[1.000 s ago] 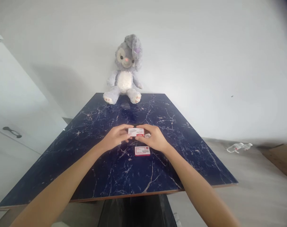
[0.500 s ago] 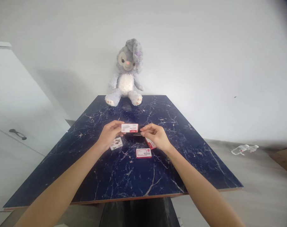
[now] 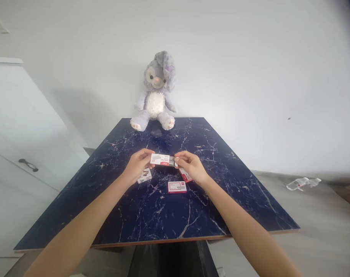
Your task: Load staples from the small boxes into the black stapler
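Observation:
My left hand [image 3: 139,165] is closed on the left end of a small white and red staple box [image 3: 159,159], held above the table and slightly tilted. Grey metal staple strips [image 3: 172,161] show at the box's right end. My right hand [image 3: 190,165] pinches their outer end between thumb and fingers. Below the hands, a second white and red box [image 3: 177,187] lies flat. A red and white box [image 3: 185,175] is partly hidden by my right hand. Beside my left hand lies a small white box [image 3: 144,176] with dark clip-like pictures.
A grey plush rabbit [image 3: 156,92] sits at the far edge of the dark blue marbled table [image 3: 157,219], against the wall. To the left stands a white cabinet [image 3: 27,127] with a dark handle. A clear plastic item [image 3: 303,183] lies on the floor at right.
The held box has tilted, its right end lower. Grey staple strips now show more clearly between it and my right hand. The whole view has shifted slightly.

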{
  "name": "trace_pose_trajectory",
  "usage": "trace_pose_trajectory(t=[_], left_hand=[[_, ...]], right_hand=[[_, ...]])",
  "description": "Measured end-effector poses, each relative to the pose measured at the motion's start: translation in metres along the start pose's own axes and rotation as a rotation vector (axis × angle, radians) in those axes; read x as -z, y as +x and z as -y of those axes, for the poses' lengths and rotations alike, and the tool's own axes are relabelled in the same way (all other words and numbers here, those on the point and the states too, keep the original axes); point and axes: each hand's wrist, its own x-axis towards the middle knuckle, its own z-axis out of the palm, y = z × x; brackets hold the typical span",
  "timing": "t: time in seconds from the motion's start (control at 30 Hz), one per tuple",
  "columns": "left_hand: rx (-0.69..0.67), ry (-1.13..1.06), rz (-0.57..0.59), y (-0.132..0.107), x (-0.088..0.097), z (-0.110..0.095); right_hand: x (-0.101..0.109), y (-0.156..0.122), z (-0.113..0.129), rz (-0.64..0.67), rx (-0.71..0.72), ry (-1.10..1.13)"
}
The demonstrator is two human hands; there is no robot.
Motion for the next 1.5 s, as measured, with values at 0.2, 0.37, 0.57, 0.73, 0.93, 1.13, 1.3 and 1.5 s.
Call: trace_pose_trajectory(t=[0.2, 0.37, 0.57, 0.73, 0.93, 1.13, 1.3, 1.5], left_hand=[[0.102, 0.030, 0.105, -0.003, -0.001, -0.008], [-0.020, 0.147, 0.026, -0.002, -0.002, -0.001], [-0.095, 0.271, 0.038, -0.002, -0.001, -0.002], [-0.096, 0.264, 0.034, -0.001, -0.001, 0.000], [-0.063, 0.267, 0.024, 0.001, 0.002, 0.002], [-0.090, 0.287, 0.008, 0.001, 0.003, 0.002], [-0.083, 0.297, 0.029, 0.001, 0.002, 0.002], [-0.033, 0.238, 0.029, 0.002, 0.004, 0.001]], right_hand=[[0.001, -0.003, 0.001, -0.034, 0.162, -0.289], [-0.001, -0.011, 0.013, -0.006, 0.451, -0.709], [0.000, -0.009, 0.013, 0.057, 0.499, -0.804], [0.001, -0.008, 0.012, 0.077, 0.389, -0.740], [0.005, -0.007, 0.010, 0.093, 0.448, -0.827], [0.005, -0.007, 0.008, 0.094, 0.518, -0.905], [0.005, -0.008, 0.012, 0.063, 0.472, -0.859], [0.009, -0.007, 0.013, 0.056, 0.501, -0.882]])
